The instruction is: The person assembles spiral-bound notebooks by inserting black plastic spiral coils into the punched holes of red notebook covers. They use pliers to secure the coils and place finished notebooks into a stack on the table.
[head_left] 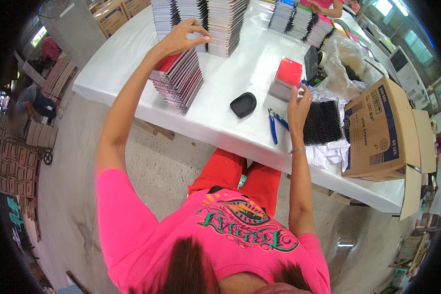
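White cloth covers the long work table, seen from above with the person seated at its near edge. On it, toward the person's left, stands a leaning stack of red-covered spiral-bound notebooks. The left hand rests on top of this stack, fingers curled down and pinched on the uppermost cover at the far edge. The right hand is raised over the table, well apart from that stack, fingers loosely spread and touching the near side of a small red-topped block of notebooks; it is clamped on nothing. Just beside that hand lie blue-handled pliers and a bundle of black wire binding coils. A black oval pad lies between the two hands. Right of the coils sits an open brown cardboard box. Taller notebook stacks stand behind the left hand.
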The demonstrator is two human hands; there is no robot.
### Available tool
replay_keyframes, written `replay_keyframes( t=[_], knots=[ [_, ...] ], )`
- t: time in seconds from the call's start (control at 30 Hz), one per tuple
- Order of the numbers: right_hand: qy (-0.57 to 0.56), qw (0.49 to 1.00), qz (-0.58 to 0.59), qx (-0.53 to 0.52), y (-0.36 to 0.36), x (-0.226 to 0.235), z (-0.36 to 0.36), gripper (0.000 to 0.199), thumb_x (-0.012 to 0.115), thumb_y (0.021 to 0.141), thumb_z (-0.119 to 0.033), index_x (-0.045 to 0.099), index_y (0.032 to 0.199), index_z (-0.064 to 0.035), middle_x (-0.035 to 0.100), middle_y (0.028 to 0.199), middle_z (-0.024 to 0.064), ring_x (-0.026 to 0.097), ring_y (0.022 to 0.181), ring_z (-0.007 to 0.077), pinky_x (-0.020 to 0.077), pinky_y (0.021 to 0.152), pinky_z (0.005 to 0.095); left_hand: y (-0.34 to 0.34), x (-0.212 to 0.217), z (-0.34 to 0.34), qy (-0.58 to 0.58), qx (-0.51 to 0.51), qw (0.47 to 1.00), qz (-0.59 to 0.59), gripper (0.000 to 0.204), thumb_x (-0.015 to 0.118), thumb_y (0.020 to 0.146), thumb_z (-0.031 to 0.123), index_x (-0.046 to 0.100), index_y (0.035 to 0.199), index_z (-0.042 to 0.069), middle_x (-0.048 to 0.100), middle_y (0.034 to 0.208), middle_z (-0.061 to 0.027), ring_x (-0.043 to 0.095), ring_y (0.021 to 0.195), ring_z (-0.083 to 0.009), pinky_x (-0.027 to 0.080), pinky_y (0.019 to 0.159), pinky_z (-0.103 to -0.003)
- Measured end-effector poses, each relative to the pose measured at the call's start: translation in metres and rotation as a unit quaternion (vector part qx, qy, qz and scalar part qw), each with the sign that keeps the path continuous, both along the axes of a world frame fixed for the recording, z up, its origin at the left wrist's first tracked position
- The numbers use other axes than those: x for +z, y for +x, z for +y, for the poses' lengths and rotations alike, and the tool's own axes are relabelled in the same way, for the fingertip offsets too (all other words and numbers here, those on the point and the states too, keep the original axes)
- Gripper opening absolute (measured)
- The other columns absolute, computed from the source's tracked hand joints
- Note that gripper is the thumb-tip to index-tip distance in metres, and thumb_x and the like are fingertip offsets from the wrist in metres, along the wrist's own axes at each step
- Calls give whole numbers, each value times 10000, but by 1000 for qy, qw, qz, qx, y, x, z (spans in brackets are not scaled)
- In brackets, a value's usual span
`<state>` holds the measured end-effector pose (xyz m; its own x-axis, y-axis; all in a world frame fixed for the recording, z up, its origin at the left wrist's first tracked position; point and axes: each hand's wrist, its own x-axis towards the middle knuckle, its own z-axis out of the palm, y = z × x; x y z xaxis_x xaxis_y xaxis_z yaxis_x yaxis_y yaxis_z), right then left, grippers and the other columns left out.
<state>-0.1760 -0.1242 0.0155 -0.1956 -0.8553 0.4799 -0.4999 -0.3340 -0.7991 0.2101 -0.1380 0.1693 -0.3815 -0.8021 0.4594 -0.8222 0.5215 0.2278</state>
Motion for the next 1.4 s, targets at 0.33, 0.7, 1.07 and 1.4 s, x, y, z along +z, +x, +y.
replay_keyframes(
  t=[0.33, 0.7, 1.07, 1.4],
  knots=[
    [159, 966, -200, 44, -29, -17, -66, 527, 725, 856, -236, 531, 1211, 102, 666, 1031, 257, 661, 937, 354, 506, 858, 398, -104, -45, 110, 40, -64, 980, 187, 208, 716, 883, 232, 745, 1057, 122, 539, 1021, -79, 557, 1012, -246, 442, 919, -352],
    [-24, 976, -205, 75, -9, 19, -9, 395, 644, 828, 54, 496, 1189, -6, 643, 1036, 153, 646, 947, 201, 503, 851, 317, -147, -193, 104, 170, -18, 952, 254, 299, 705, 886, 173, 690, 1175, 97, 554, 1237, -140, 566, 1120, -304, 451, 979, -377],
    [-32, 988, -16, 148, 23, 21, 91, 304, 589, 800, 113, 598, 1076, -16, 644, 964, 176, 660, 908, 311, 516, 806, 391, -181, -97, 126, -118, 78, 963, 230, 611, 698, 863, 150, 477, 1433, 136, 480, 1338, -134, 420, 1306, -323, 275, 1115, -493],
    [-86, 979, 39, 181, -7, 10, 105, 502, 606, 750, 76, 597, 1225, -88, 602, 1118, 171, 576, 1025, 347, 449, 893, 438, -182, -146, 133, 67, 41, 997, 0, 346, 485, 892, -6, 601, 1187, 133, 610, 1077, -39, 563, 1093, -250, 168, 1113, -631]
  ],
)
